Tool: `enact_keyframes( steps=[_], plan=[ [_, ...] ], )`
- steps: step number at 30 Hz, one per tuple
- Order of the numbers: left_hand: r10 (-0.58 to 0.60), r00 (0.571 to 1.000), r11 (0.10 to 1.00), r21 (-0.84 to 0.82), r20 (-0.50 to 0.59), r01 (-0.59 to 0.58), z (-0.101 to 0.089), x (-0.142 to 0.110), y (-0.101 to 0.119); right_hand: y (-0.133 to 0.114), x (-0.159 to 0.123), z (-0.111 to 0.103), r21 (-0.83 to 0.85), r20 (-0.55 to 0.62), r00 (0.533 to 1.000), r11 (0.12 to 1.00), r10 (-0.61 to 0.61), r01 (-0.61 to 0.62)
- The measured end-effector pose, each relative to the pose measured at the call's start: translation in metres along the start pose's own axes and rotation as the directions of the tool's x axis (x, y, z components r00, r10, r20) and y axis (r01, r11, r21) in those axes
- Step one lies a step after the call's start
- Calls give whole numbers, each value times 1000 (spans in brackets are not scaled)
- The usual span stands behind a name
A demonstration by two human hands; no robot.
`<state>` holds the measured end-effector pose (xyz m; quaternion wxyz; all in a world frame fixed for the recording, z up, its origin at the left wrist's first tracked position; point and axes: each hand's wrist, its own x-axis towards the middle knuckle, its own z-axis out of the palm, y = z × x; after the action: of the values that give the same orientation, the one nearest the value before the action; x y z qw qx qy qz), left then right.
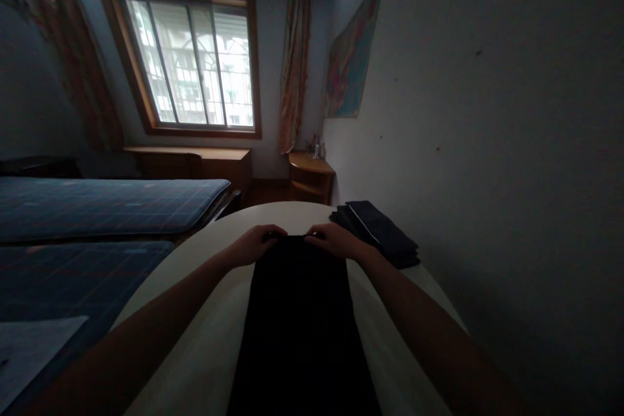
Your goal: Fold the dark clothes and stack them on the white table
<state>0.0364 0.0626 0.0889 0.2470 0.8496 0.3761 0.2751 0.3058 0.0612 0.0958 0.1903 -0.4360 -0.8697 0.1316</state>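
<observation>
A long dark garment (299, 318) lies flat along a white table (205, 338), running away from me. My left hand (256, 244) grips its far edge at the left corner, fingers curled over the cloth. My right hand (334, 239) pinches the same far edge at the right corner. Both arms stretch forward on either side of the cloth. The room is dim and fine detail of the fabric is lost.
A stack of folded dark clothes (383, 234) sits on the table's far right, by the wall (487, 143). Beds with blue checked covers (97, 205) stand at the left. A window (192, 65), a wooden desk (195, 162) and a corner shelf (311, 175) are beyond.
</observation>
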Motion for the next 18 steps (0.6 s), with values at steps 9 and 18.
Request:
enact_keyframes(
  steps=[9,18],
  plan=[
    [-128,991,992,-27,-46,126,40,11,-64,42,24,45,-2,101,993,998,65,-65],
    [-195,962,976,57,-191,209,41,5,-80,49,20,50,-21,-86,986,989,142,-144]
  ],
)
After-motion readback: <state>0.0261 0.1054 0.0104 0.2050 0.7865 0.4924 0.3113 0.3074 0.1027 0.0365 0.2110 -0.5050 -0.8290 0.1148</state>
